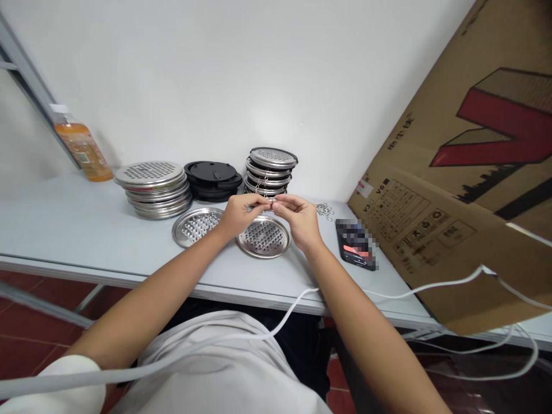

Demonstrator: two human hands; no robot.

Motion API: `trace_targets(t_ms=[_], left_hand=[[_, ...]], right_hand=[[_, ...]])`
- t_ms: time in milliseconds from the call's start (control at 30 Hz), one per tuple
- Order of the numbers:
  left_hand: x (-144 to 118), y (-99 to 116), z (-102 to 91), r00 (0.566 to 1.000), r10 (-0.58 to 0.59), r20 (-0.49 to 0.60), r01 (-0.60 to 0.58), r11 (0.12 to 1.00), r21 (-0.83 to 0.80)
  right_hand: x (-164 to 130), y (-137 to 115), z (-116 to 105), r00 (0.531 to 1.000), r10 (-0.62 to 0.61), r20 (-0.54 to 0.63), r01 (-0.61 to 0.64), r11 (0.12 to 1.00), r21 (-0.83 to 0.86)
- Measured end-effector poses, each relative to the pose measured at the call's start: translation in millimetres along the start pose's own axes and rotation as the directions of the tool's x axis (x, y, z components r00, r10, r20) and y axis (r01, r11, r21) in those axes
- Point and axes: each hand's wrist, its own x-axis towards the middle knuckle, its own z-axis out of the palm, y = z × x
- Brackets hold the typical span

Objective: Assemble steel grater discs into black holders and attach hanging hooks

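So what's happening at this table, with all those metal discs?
A seated person holds a small metal clip pinched between the left hand and right hand, just above two perforated steel discs lying flat on the table. Behind them stand stacks of perforated discs, black lids and a pile of loose clips. A phone lies to the right.

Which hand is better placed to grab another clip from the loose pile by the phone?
Probably the right hand: the clip pile lies just to its right, beside the phone. The left hand would have to cross over it.
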Motion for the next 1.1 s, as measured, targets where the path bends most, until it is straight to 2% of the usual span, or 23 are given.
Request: trace_targets(t_ms=[233, 400, 500, 633, 833, 1100], left_hand=[[4.0, 3.6, -2.1, 0.992, 0.122, -0.044, -0.121, 0.993, 0.015], [4.2, 0.4, -3.8, 0.988, 0.154, -0.033, -0.155, 0.988, -0.017], [2.7, 1.1, -3.5, 0.987, 0.163, -0.017, -0.162, 0.987, 0.016], [0.7, 4.4, -1.7, 0.992, 0.127, 0.001, -0.127, 0.99, 0.058], [-0.2, 8.9, 0.7, 0.998, 0.053, 0.03, -0.055, 0.996, 0.067], [-2.2, 5.2, 2.4, 0.993, -0.061, 0.097, 0.063, 0.998, -0.009]], right_hand=[[-3.3, -2.6, 3.0, 0.998, 0.066, 0.022, -0.067, 0.997, 0.036], [-4.4, -3.4, 5.1, 0.997, 0.075, 0.006, -0.076, 0.994, 0.075], [-5.6, -5.6, 6.1, 0.995, 0.096, 0.029, -0.098, 0.991, 0.092], [-6.9, -8.5, 7.0, 0.989, 0.143, 0.029, -0.145, 0.984, 0.099], [-5.3, -8.3, 7.0, 0.954, 0.298, 0.018, -0.298, 0.954, 0.01], [-3.6, -11.5, 5.8, 0.93, 0.361, 0.07, -0.367, 0.922, 0.118]])
